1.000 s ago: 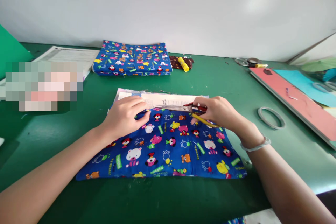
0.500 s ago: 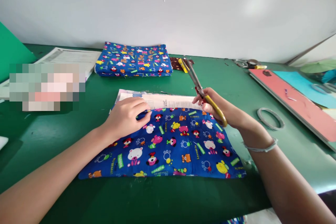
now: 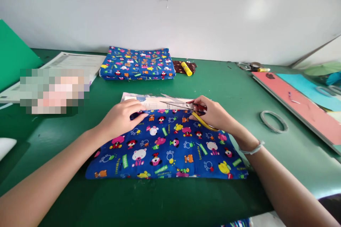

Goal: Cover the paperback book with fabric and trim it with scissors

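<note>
Blue fabric (image 3: 160, 159) printed with cartoon animals lies spread on the green table, its far edge folded back from a printed paper (image 3: 150, 103). At the upper left of that edge, my left hand (image 3: 119, 118) pinches the cloth between thumb and fingers. My right hand (image 3: 214, 115) grips scissors (image 3: 181, 105) with one yellow handle loop and a dark red part. Their blades are parted and point left, over the paper along the cloth's far edge. The fingertips of my right hand are partly hidden by the handles.
Behind lies a folded stack of the same fabric (image 3: 138, 64), beside a yellow glue stick (image 3: 186, 68) on a dark brown scrap. A grey ring (image 3: 274, 121) and a pink board (image 3: 295, 103) are at the right. Printed sheets (image 3: 77, 62) and a blurred patch occupy the left.
The scissors have swung down from pointing up and away to lying nearly level, blades parted and pointing left. My right hand has turned and lowered; my left hand has shifted slightly left.
</note>
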A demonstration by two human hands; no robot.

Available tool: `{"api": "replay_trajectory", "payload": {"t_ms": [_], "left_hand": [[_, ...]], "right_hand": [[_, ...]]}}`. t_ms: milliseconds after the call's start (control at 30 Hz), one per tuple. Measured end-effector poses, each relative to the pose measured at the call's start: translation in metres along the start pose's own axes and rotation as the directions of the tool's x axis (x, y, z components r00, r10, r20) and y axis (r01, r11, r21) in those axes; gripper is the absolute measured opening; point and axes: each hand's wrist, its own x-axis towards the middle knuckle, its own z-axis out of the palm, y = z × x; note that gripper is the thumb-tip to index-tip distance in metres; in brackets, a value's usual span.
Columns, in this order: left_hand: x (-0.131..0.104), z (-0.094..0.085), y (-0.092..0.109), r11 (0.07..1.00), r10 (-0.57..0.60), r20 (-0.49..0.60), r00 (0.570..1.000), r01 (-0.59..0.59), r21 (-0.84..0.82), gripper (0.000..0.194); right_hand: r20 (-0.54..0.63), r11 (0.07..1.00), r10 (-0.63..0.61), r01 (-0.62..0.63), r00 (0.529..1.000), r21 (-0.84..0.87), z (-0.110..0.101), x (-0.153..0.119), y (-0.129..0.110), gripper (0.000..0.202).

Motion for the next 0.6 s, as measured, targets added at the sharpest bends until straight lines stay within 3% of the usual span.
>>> {"api": "replay_trajectory", "payload": {"t_ms": [133, 233, 600], "left_hand": [[-0.003, 0.004, 0.002, 1.0, -0.015, -0.012, 1.0, 0.015, -0.019, 0.013], [-0.002, 0.003, 0.005, 1.0, -0.013, 0.004, 1.0, 0.013, -0.013, 0.013], [0.0, -0.003, 0.004, 0.992, 0.021, 0.052, 0.998, -0.014, -0.125, 0.014]], "right_hand": [[-0.074, 0.983, -0.124, 0.112, 0.99, -0.144, -0.008, -0.002, 0.0, 0.046], [-0.034, 0.966, -0.175, 0.165, 0.984, -0.202, -0.012, -0.006, -0.005, 0.043], [0.045, 0.955, -0.223, 0.227, 0.974, -0.191, -0.003, -0.007, -0.011, 0.04]]}}
